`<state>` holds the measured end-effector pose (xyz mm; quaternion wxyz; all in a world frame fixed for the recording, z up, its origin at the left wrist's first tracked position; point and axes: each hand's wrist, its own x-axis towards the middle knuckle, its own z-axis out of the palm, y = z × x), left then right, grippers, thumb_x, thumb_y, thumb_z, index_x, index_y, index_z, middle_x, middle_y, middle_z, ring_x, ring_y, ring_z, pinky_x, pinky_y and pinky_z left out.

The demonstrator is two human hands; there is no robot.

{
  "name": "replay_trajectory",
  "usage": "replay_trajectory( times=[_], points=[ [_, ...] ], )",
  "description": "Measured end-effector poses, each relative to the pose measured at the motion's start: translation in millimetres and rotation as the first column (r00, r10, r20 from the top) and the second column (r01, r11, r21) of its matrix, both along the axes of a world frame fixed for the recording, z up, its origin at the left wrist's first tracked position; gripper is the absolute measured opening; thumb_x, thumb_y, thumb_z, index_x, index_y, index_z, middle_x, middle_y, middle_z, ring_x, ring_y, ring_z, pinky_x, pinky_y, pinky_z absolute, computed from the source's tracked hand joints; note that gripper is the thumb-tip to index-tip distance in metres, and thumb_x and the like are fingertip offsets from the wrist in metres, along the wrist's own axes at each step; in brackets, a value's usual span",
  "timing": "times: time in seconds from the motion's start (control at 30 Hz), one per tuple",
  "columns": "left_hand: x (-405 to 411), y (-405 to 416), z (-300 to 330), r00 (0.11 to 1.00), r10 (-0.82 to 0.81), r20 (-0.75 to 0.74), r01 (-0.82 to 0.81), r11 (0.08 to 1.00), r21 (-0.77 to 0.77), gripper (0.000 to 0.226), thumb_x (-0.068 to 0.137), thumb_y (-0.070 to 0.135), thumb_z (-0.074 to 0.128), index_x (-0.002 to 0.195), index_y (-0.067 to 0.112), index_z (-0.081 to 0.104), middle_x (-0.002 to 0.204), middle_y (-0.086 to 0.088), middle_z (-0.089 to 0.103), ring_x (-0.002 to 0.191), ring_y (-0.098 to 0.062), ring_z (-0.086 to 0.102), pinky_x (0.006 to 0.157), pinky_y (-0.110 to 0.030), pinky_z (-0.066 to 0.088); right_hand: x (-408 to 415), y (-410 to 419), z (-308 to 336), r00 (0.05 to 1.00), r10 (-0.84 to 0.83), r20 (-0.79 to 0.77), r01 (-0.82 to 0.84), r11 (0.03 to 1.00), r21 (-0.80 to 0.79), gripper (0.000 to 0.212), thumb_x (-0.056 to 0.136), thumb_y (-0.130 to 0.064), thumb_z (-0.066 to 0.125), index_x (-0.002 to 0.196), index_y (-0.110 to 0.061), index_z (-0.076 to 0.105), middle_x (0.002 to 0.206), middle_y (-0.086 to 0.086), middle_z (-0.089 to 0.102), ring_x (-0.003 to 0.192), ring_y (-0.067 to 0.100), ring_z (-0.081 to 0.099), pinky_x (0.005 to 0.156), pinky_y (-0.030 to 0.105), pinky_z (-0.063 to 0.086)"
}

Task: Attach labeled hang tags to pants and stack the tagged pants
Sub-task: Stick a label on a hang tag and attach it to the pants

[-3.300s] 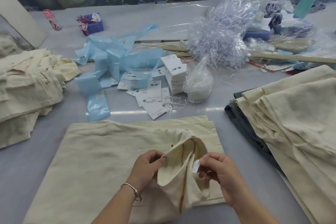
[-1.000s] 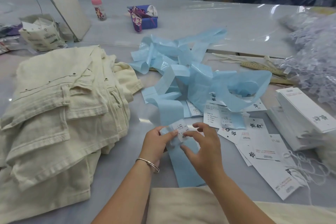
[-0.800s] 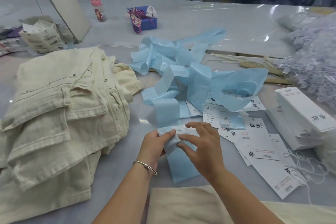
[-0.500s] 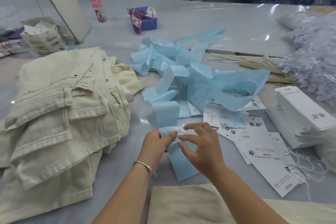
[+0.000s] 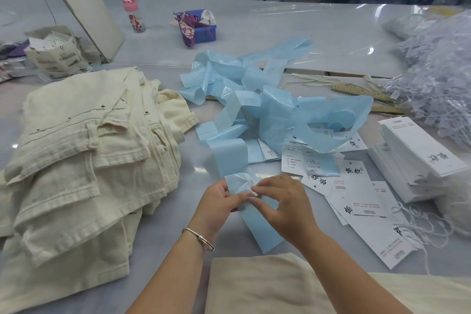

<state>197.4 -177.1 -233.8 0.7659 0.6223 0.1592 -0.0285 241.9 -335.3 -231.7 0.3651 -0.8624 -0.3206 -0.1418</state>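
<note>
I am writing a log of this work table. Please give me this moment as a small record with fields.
left hand: pinches the blue backing strip
right hand: fingertips pinch a small white label at the strip
pants pile: cream, folded, to the left on the table
loose hang tags: scattered right of the hands
tag stack: white, far right
pants in front: cream, at the near edge, no tag visible
</note>
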Motion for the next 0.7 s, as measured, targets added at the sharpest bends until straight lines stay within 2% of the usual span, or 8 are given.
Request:
replay_trajectory(
  times=[0.13,0.23,0.33,0.4,0.5,0.6,0.67,0.7],
  points=[
    [-2.3,0.1,-0.1,1.0,0.006,-0.004,-0.006,0.997,0.08,0.029,0.085,0.002,0.069,0.113,0.008,0.066,0.104,-0.014,0.073,0.097,-0.03,0.069,0.09,-0.043,0.054,1.6,-1.4,0.5,1.0,0.029,0.004,-0.029,1.0,0.004,0.005,0.08,-0.019,0.074,0.08,-0.017,0.078,0.08,-0.006,0.071,0.072,0.025,0.063,0.067,0.042,0.05],
    [-3.6,-0.2,-0.1,1.0,-0.007,0.009,0.006,0.994,0.112,0.031,0.082,0.005,0.073,0.112,0.009,0.067,0.103,-0.013,0.074,0.097,-0.031,0.069,0.089,-0.044,0.053,3.1,-2.2,3.5,0.994,0.043,0.103,-0.034,0.996,-0.085,0.008,0.079,-0.016,0.07,0.071,-0.015,0.072,0.078,-0.006,0.069,0.072,0.025,0.061,0.067,0.041,0.048],
    [-4.9,3.5,-4.6,1.0,0.004,0.01,-0.006,0.98,0.197,0.027,0.077,0.004,0.077,0.101,0.012,0.067,0.086,-0.002,0.076,0.082,-0.017,0.071,0.073,-0.027,0.056,8.2,-3.6,7.7,0.986,0.029,0.162,-0.004,0.988,-0.153,0.011,0.081,-0.015,0.066,0.071,-0.012,0.066,0.08,-0.003,0.067,0.077,0.028,0.061,0.07,0.039,0.042],
    [-6.5,6.7,-8.2,1.0,0.027,-0.009,-0.023,0.943,0.333,0.026,0.077,0.005,0.079,0.091,0.021,0.065,0.07,0.011,0.073,0.067,-0.004,0.067,0.061,-0.013,0.049,14.6,-6.9,13.2,0.99,-0.042,0.137,0.056,0.993,-0.102,0.011,0.082,-0.013,0.063,0.072,-0.009,0.065,0.082,0.0,0.067,0.079,0.03,0.06,0.072,0.04,0.04],
    [-10.0,8.3,-13.2,0.991,0.122,-0.045,-0.073,0.808,0.584,0.03,0.076,0.016,0.08,0.093,0.032,0.061,0.078,0.015,0.069,0.077,-0.006,0.065,0.065,-0.014,0.047,26.2,-20.5,24.2,0.978,-0.19,0.088,0.186,0.981,0.053,0.014,0.086,-0.012,0.056,0.076,-0.005,0.064,0.084,0.006,0.066,0.079,0.033,0.057,0.071,0.042,0.043],
    [-14.4,4.4,-11.3,0.978,0.2,-0.063,-0.098,0.702,0.705,0.061,0.076,0.025,0.078,0.129,0.027,0.049,0.11,0.007,0.064,0.105,-0.018,0.06,0.092,-0.032,0.047,32.9,-41.8,34.2,0.941,-0.284,0.182,0.268,0.957,0.108,0.028,0.093,-0.025,0.051,0.078,-0.005,0.062,0.082,0.007,0.063,0.078,0.029,0.055,0.067,0.037,0.043],
    [-14.2,0.4,-3.5,0.976,0.19,0.105,-0.192,0.537,0.821,0.079,0.076,0.031,0.078,0.144,0.025,0.037,0.128,0.002,0.049,0.121,-0.019,0.043,0.103,-0.021,0.028,32.3,-54.4,37.6,0.93,-0.242,0.276,0.239,0.97,0.046,0.034,0.093,-0.034,0.055,0.077,-0.005,0.063,0.081,0.006,0.064,0.077,0.027,0.055,0.065,0.034,0.044],
    [-12.4,-2.7,3.7,0.961,0.16,0.226,-0.275,0.462,0.843,0.072,0.079,0.034,0.075,0.143,0.026,0.041,0.13,0.0,0.047,0.122,-0.021,0.039,0.101,-0.014,0.02,30.9,-60.0,38.2,0.928,-0.213,0.307,0.219,0.976,0.017,0.038,0.092,-0.038,0.054,0.077,-0.005,0.064,0.082,0.007,0.064,0.076,0.027,0.056,0.064,0.033,0.044]
  ],
)
